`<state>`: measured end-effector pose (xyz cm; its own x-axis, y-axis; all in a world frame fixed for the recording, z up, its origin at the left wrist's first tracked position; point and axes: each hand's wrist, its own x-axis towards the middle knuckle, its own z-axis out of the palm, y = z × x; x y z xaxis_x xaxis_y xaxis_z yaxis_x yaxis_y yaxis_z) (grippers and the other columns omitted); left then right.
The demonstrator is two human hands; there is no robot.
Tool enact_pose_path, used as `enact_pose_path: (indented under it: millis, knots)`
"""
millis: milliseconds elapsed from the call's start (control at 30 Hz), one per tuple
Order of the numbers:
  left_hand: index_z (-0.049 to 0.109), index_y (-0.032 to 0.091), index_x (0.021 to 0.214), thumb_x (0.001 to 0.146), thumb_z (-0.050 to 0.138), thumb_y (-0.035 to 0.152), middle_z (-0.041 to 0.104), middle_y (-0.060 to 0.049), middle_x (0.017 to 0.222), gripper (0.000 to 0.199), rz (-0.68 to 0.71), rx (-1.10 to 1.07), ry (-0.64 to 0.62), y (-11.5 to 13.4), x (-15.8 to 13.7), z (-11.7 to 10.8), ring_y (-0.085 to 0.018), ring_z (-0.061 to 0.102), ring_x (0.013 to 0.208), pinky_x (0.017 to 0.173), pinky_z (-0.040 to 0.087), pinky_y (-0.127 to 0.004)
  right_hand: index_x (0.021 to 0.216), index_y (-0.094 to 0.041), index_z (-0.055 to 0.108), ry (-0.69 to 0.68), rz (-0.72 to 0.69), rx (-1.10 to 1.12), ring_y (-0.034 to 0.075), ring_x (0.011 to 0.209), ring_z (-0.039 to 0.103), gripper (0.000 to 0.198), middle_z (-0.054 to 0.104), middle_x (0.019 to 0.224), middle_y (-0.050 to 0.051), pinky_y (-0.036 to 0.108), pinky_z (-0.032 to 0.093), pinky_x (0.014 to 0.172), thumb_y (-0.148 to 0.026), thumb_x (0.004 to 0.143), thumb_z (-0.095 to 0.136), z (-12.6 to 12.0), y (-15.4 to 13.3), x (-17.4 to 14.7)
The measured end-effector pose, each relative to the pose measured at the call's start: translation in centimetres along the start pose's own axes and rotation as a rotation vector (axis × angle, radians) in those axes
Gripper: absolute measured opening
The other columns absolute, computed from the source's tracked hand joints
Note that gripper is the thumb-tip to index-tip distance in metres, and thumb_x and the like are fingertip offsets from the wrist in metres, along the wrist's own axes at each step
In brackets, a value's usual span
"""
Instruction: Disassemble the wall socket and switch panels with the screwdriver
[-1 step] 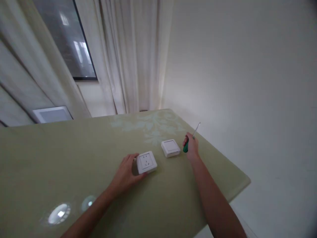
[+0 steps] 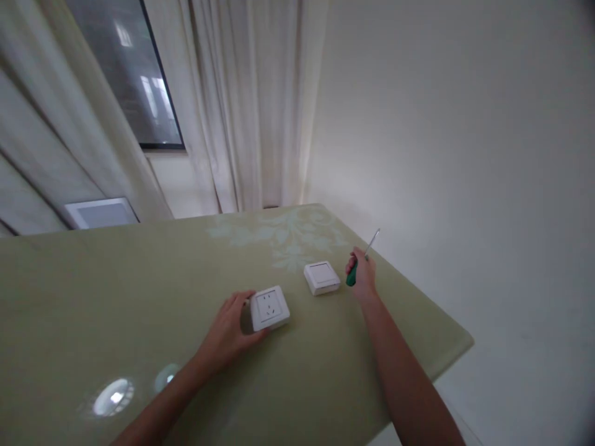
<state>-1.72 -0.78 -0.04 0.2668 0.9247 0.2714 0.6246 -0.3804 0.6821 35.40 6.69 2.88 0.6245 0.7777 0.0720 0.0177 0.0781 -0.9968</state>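
Observation:
My left hand [image 2: 231,322] grips a white wall socket [image 2: 269,308] by its left side, thumb along the near edge and fingers at the far corner. The socket lies face up at the table surface, its slots showing. Closed around the green handle of a screwdriver [image 2: 352,274] is my right hand [image 2: 363,272]; the metal shaft points up and away to the right. Between the two hands sits a white switch box [image 2: 321,277] with a plain square panel, just left of the screwdriver handle and apart from the socket.
The pale green glossy table [image 2: 139,291] carries a light floral pattern near its far corner. A bare white wall [image 2: 446,155] runs along its right side. Behind stand pale curtains [image 2: 260,111], a dark window [image 2: 134,74] and a white-framed panel [image 2: 103,214].
My left hand and the socket have shifted slightly left along the table. The right hand keeps its hold on the screwdriver, and the switch box stays in place.

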Motion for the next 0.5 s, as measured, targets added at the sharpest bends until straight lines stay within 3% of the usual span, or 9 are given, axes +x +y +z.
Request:
enact_pose_path:
  millis: [100, 233, 367, 500]
  knots:
    - [0.060, 0.024, 0.139, 0.075, 0.087, 0.045, 0.072, -0.016, 0.134, 0.073, -0.089, -0.030, 0.013, -2.7, -3.8, -3.2, -0.040, 0.070, 0.121, 0.104, 0.058, -0.060, 0.089, -0.024, 0.057, -0.027, -0.119, -0.116, 0.013, 0.048, 0.047, 0.050, 0.048, 0.061, -0.008, 0.025, 0.040, 0.047, -0.074, 0.098, 0.054, 0.0, -1.2, -1.0]
    - [0.055, 0.028, 0.146, 0.072, 0.092, 0.051, 0.073, -0.016, 0.138, 0.086, -0.211, -0.141, 0.054, -4.9, -7.7, -5.5, -0.042, 0.072, 0.124, 0.108, 0.057, -0.062, 0.085, -0.024, 0.064, -0.113, -0.278, -0.389, 0.020, 0.070, 0.060, 0.046, 0.062, 0.072, 0.001, 0.032, 0.051, 0.067, -0.070, 0.084, 0.066, 0.4, -2.4, -2.8]
    - [0.052, 0.032, 0.151, 0.080, 0.087, 0.057, 0.065, -0.014, 0.150, 0.083, -0.296, -0.308, 0.100, -4.9, -8.3, -7.1, -0.038, 0.072, 0.127, 0.107, 0.060, -0.058, 0.088, -0.021, 0.070, -0.142, -0.360, -0.700, 0.030, 0.102, 0.066, 0.042, 0.070, 0.106, 0.014, 0.043, 0.052, 0.096, -0.062, 0.083, 0.066, 0.8, -3.1, -4.0]
    - [0.053, 0.026, 0.150, 0.079, 0.081, 0.065, 0.067, -0.017, 0.143, 0.085, -0.403, -0.199, 0.237, -5.9, -7.3, -9.0, -0.042, 0.070, 0.127, 0.103, 0.061, -0.058, 0.118, -0.017, 0.074, -0.165, -0.326, -0.973, 0.035, 0.110, 0.070, 0.056, 0.065, 0.130, 0.020, 0.048, 0.054, 0.096, -0.065, 0.090, 0.062, 1.1, -3.5, -5.3]
